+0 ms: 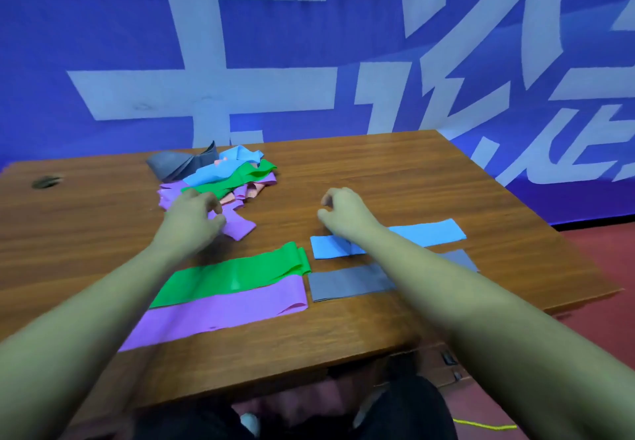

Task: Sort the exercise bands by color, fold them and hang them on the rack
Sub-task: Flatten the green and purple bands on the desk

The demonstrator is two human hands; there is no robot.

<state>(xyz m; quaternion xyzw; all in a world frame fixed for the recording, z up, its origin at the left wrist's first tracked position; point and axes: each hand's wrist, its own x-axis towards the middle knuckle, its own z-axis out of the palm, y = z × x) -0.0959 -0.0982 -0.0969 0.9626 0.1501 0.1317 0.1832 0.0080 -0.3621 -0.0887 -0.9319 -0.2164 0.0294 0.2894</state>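
A tangled pile of exercise bands (220, 175) in grey, blue, green, pink and purple lies at the back of the wooden table (395, 178). My left hand (192, 216) pinches a purple band (238, 228) that trails out of the pile. Apart from the pile, my right hand (343, 211) hovers over bare wood with loosely curled fingers and holds nothing. Nearer to me, flat bands lie sorted: a green band (233, 276) beside a purple band (220, 314) on the left, a blue band (426, 235) and a grey band (347, 285) on the right, partly under my right forearm.
A blue banner (309, 44) with large white characters hangs behind the table. A dark cable hole (46, 181) is at the table's far left. Red floor (601, 250) lies to the right. No rack is in view.
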